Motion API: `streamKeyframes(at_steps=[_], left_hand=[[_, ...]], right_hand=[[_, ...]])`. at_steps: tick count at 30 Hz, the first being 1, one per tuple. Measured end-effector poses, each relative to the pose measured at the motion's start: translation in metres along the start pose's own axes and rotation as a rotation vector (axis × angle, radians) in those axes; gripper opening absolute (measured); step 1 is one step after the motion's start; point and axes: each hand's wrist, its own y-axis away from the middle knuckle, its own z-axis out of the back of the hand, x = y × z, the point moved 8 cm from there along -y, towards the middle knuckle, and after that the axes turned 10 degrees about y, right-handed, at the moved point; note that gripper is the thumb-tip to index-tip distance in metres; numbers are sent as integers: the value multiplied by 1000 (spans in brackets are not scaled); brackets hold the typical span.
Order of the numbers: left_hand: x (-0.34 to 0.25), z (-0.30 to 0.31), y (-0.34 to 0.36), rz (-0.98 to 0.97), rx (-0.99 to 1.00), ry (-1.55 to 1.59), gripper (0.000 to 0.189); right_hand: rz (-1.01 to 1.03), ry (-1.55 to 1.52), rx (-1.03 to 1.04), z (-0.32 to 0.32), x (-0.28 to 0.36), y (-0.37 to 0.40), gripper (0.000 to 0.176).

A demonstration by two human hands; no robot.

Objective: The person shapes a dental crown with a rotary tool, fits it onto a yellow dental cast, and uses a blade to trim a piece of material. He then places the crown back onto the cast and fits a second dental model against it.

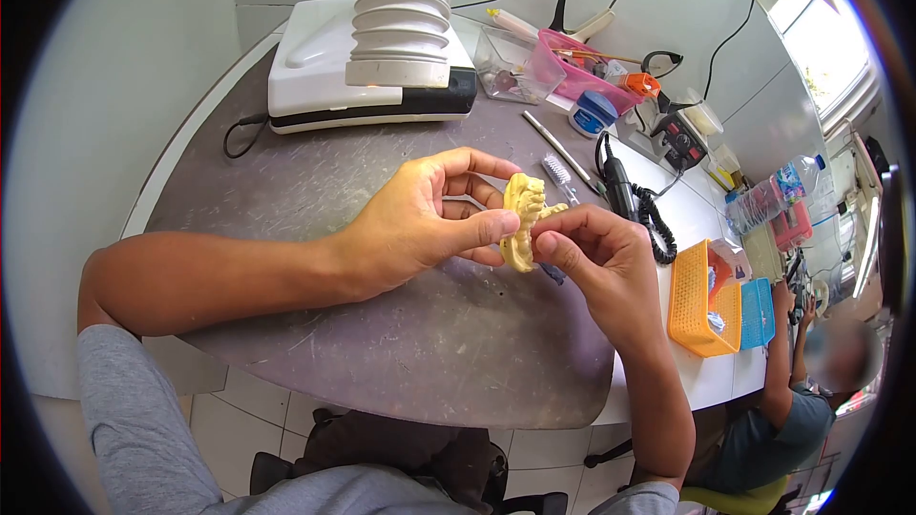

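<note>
A yellow dental model (pixel 521 219) with a row of teeth is held above the dark grey worktop. My left hand (pixel 410 215) grips it from the left, thumb in front and fingers curled behind. From the right, my right hand (pixel 601 257) is closed, with thumb and index finger pressed against the toothed side. Whether a small piece sits between those fingertips is hidden. Just behind the hands lies a small clear-handled brush with white bristles (pixel 556 170). A dark blue item (pixel 552 273) shows partly below the model; its kind is hidden.
A white machine (pixel 324 52) with a ribbed hose (pixel 401 14) stands at the back. Behind the hands are a pen-like stick (pixel 558 146), a blue-lidded jar (pixel 593 114), a pink basket (pixel 572 76) and a black handpiece (pixel 618 181). A yellow basket (pixel 689 305) stands right; a co-worker (pixel 773 429) sits beyond.
</note>
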Motion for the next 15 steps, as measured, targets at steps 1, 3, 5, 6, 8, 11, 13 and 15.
streamKeyframes(at_steps=[1, 3, 5, 6, 8, 11, 13, 15], left_hand=[[0, 0, 0, 0, 0, 9, 53], [0, 0, 0, -2, 5, 16, 53], [0, 0, 0, -3, 11, 24, 53], [-1, -1, 0, -2, 10, 23, 53], [-1, 0, 0, -1, 9, 23, 53], [-1, -1, 0, -2, 10, 16, 53], [-1, -1, 0, -1, 11, 10, 53], [-1, 0, 0, -2, 15, 11, 53]], right_hand=[[1, 1, 1, 0, 1, 0, 18], [-46, 4, 51, -3, -2, 0, 17], [-44, 15, 58, -3, -1, 0, 17], [-42, 25, 63, -3, -1, -1, 16], [-39, 16, 62, -4, 0, 0, 16], [-45, -4, 69, -5, -1, 0, 15], [-52, -15, 78, -6, -3, 0, 15], [-52, -70, 97, -9, -5, -1, 15]])
